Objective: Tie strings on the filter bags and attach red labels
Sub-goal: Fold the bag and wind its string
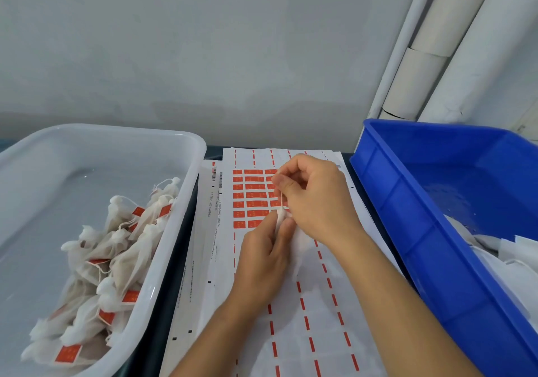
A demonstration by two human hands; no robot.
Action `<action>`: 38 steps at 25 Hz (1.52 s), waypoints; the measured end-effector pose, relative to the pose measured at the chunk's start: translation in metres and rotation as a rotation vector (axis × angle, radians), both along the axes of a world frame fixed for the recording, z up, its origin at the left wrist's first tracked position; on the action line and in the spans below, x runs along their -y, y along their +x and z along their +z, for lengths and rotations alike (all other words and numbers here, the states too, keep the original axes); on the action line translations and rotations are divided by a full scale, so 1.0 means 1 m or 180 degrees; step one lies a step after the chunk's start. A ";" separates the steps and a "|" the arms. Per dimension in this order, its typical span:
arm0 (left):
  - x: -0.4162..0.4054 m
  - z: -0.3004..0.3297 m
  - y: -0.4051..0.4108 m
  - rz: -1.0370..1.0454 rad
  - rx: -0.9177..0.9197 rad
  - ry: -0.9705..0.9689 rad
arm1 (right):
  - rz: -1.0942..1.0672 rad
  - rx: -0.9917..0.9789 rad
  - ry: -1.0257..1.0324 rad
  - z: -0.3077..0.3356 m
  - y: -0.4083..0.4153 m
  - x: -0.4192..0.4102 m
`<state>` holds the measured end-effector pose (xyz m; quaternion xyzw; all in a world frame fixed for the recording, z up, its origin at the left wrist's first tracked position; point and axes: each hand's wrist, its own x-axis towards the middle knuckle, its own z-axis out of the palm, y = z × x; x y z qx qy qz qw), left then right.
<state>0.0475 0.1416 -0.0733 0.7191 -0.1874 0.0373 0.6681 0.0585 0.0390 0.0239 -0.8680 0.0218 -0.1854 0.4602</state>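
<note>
My left hand (263,256) pinches the gathered neck of a white filter bag (300,244) above the label sheet (291,304). The bag's body hangs down to the right, partly hidden by my right wrist. My right hand (313,199) sits just above it and pinches the thin string (281,199), which runs taut from the bag's neck up to those fingertips. Red labels (250,196) lie in rows on the sheet, right behind both hands.
A white tub (186,155) on the left holds several tied filter bags with red labels (116,257). A blue crate (436,248) on the right holds loose white bags (512,257). White pipes (431,53) stand against the wall at the back right.
</note>
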 end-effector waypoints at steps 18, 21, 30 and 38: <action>-0.002 0.000 -0.010 -0.0318 -0.0248 0.0257 | -0.0803 0.0153 0.1106 0.001 -0.002 0.051; -0.002 0.001 -0.008 -0.0247 -0.0320 0.0141 | -0.1035 -0.0086 0.0659 -0.010 -0.005 0.059; -0.003 -0.001 -0.003 -0.0294 -0.0240 0.0187 | 0.1081 -0.0671 -0.0577 -0.026 -0.023 0.043; -0.012 0.004 -0.004 -0.0656 -0.0608 0.0014 | 0.0977 -0.0599 -0.0682 -0.013 -0.017 0.057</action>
